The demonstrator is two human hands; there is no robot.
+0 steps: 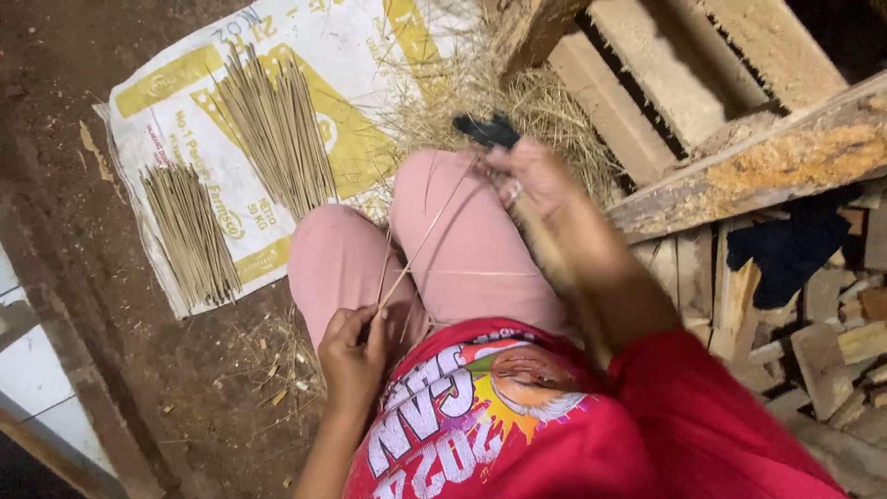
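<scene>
**Splitting a thin stick over the knees**

While we sit with our pink-trousered knees (443,249) drawn up, our left hand (353,356) pinches the lower end of a long thin pale stick (427,238), fingers closed on it. Our right hand (527,180) is clamped on a dark-handled knife (487,130) and meets the stick's upper end above the right knee. The stick runs slantwise across our lap between both hands. Beyond the knees lies a heap of dry yellow straw (480,97). On the earth floor to our left, a white and yellow printed sack (185,102) carries two bundles of trimmed sticks (277,129), lying side by side, well apart from us. Rough wooden planks (739,166) and split wood crowd our right side.
</scene>
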